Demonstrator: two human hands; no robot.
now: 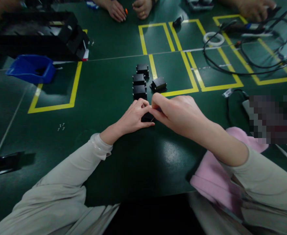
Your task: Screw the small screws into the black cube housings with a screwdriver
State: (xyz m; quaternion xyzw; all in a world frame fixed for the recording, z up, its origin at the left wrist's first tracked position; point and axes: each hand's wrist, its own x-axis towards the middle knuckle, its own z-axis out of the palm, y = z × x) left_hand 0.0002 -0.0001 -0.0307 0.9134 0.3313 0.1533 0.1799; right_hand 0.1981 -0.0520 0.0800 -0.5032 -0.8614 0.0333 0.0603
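A small black box-shaped part lies on the green table in front of me, partly covered by my fingers. My left hand grips it, thumb along the near side and fingers over the far side. Over the part's right end, my right hand is closed in a pinch; what its fingertips hold, if anything, is hidden. Just beyond stands a column of similar black boxes with small bright bits at their sides. One more black box sits to the right of that column, slightly turned.
A blue bin and black trays stand at the left. Several small screws lie left of my hands. A pink cloth is under my right forearm. Cables and a white ring lie right. Other people's hands are opposite.
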